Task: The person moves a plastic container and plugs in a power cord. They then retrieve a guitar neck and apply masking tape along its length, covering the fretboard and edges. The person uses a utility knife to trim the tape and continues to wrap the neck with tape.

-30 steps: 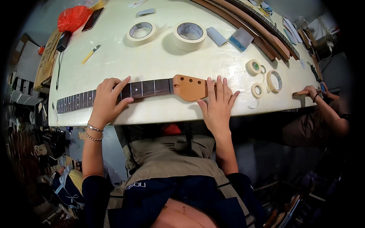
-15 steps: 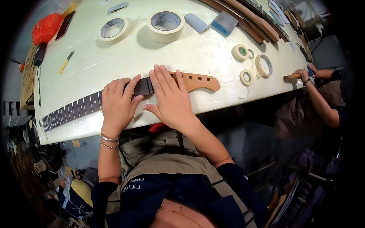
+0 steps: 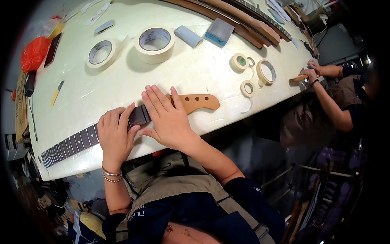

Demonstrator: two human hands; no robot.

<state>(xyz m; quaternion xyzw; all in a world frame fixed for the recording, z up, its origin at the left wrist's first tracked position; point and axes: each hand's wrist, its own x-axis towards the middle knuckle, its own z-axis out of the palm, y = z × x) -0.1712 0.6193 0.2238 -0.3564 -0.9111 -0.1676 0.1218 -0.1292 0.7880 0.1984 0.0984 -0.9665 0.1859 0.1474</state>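
A guitar neck (image 3: pixel 77 141) lies on the white table, its dark fretted fingerboard facing up and its pale wooden headstock (image 3: pixel 203 101) with round holes pointing right. Draped across the fingerboard is my left hand (image 3: pixel 115 133), fingers bent over the far edge and thumb on the near side, holding the neck. My right hand (image 3: pixel 168 120) rests flat over the neck where the fingerboard meets the headstock. Its fingers are stretched out and its thumb points left. The part of the neck beneath both hands is hidden.
Beyond my hands are large masking tape rolls (image 3: pixel 155 57), a blue-grey sanding block (image 3: pixel 219 32) and smaller tape rolls (image 3: pixel 248 88). A yellow-handled knife (image 3: pixel 56 95) lies at left. More necks (image 3: pixel 243 25) are stacked far right. Another person's hands (image 3: pixel 310 73) hold a wooden piece at the right edge.
The whole view has shifted and tilted, so the table and things on it appear further left. Both hands stay on the neck in nearly the same places.
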